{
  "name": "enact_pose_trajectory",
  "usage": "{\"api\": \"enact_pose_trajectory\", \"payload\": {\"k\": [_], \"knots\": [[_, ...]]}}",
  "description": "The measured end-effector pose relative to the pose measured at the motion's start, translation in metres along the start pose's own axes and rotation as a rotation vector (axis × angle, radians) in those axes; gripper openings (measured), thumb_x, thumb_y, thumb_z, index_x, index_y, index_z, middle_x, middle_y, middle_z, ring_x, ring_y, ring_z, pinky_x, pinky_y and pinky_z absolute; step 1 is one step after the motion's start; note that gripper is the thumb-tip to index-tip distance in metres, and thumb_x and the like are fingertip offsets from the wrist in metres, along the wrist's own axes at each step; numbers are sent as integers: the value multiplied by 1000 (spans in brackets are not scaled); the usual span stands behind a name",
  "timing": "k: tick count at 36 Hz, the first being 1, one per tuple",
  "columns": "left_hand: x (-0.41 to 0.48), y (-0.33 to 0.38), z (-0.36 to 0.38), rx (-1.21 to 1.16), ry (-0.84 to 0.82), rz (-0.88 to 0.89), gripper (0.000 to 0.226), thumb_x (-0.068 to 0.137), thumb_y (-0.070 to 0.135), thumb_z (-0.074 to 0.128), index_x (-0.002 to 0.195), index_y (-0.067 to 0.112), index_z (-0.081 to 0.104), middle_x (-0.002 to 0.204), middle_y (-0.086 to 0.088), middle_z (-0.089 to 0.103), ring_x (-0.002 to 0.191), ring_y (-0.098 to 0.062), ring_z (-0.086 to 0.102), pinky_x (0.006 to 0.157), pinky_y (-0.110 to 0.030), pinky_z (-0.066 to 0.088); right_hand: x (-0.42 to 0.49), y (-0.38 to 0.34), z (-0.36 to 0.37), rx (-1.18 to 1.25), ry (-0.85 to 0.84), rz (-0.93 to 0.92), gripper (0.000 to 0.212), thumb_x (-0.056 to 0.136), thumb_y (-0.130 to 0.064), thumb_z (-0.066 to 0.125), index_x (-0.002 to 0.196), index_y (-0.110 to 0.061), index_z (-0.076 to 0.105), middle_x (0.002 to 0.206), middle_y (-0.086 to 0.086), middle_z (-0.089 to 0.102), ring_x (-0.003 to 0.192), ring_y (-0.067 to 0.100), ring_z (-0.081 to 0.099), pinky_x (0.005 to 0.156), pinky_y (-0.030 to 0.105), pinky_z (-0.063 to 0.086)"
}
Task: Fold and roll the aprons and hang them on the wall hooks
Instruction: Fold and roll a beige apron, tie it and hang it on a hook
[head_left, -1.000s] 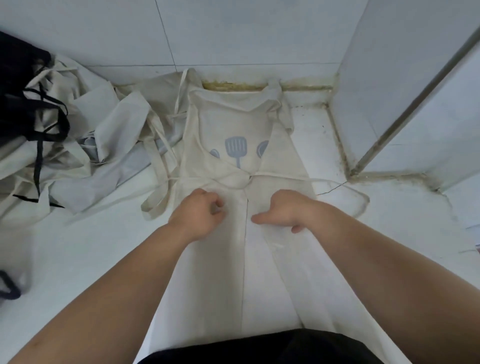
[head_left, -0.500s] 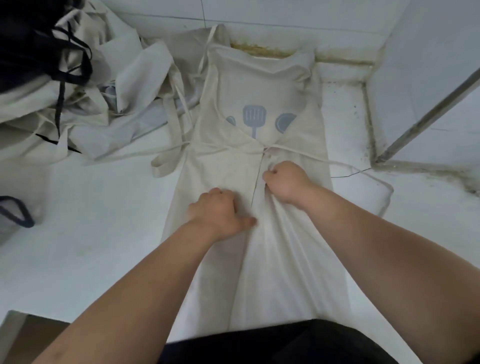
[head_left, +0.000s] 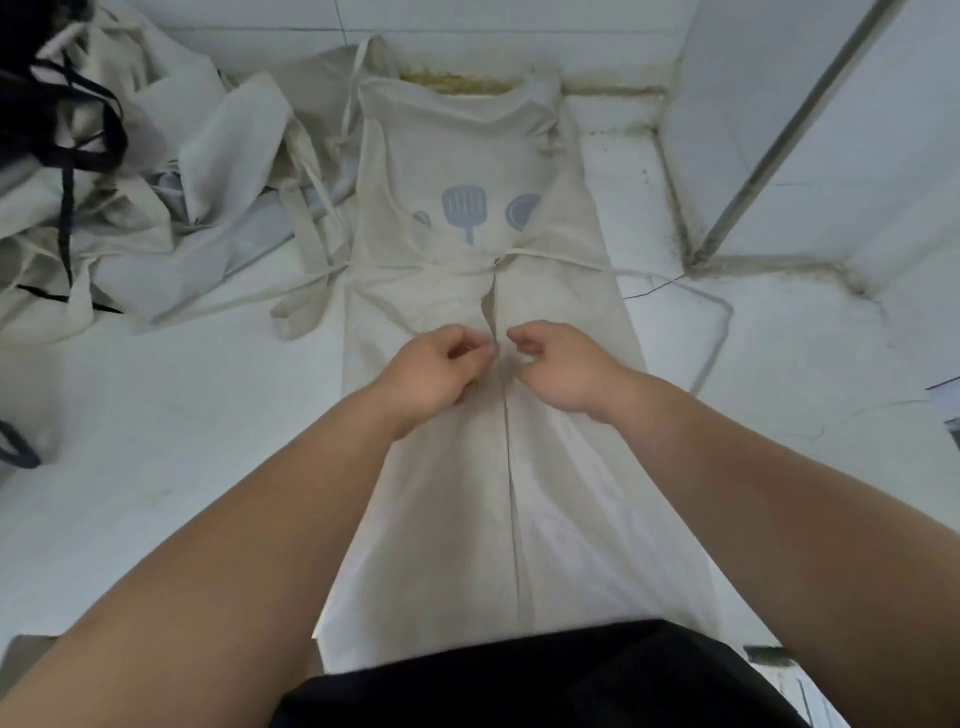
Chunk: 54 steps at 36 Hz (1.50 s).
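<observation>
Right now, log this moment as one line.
apron: laid flat, sides folded to centre | left hand: pinches flap edge at centre | right hand: curled at centre, grip unclear | spare aprons: heaped left

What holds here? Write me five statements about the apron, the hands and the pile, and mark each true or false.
1. The apron lies flat on the floor, its two sides folded in to meet along the middle. True.
2. A blue spatula print shows on it. True.
3. The apron is already rolled up. False: it lies stretched out, unrolled.
4. The left hand and right hand sit on either side of the middle line, fingers curled. True.
5. The other aprons are heaped on the right. False: the pile of other aprons is on the left.
</observation>
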<state>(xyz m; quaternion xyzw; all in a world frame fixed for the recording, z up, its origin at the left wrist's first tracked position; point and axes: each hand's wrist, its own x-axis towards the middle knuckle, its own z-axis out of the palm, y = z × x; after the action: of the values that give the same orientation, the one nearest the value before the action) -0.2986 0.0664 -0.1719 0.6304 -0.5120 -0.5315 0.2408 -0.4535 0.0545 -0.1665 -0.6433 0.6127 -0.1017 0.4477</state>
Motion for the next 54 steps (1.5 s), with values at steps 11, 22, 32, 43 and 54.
{"api": "enact_pose_trajectory", "payload": {"k": [11,22,32,43,54], "knots": [[-78,-50,-36,403,229,129,31,96,13,47,122,20,63,124,4,60,116,-14,55,90,-16,36,-68,6,54,-200,174,163,34,89,-38,57,77,-6,60,82,15,63,90,31,62,77,33,46],[-127,-88,-35,198,274,-119,42,92,28,51,131,15,43,120,-6,54,101,-28,57,90,-40,49,-114,-7,83,-306,71,206,61,75,-48,73,118,-9,53,117,8,56,104,27,56,88,36,47],[-155,-97,-41,-309,58,-348,12,96,7,51,92,5,62,92,-8,68,77,-20,65,68,-30,55,-120,-3,91,-372,19,306,41,92,-42,57,103,-2,54,112,16,61,103,33,58,77,29,39],[-163,-94,-33,-269,217,-197,17,80,17,77,86,8,63,91,-12,71,82,-26,67,81,-43,55,-128,2,90,-327,-99,238,37,87,-39,65,72,-11,47,71,1,49,64,16,48,54,25,35],[-178,-106,-38,38,27,-228,28,79,34,76,98,16,67,97,-1,71,87,-16,68,70,-26,54,-131,6,92,-380,44,191,30,101,-31,39,83,-8,48,94,12,57,98,33,52,75,33,38]]}}
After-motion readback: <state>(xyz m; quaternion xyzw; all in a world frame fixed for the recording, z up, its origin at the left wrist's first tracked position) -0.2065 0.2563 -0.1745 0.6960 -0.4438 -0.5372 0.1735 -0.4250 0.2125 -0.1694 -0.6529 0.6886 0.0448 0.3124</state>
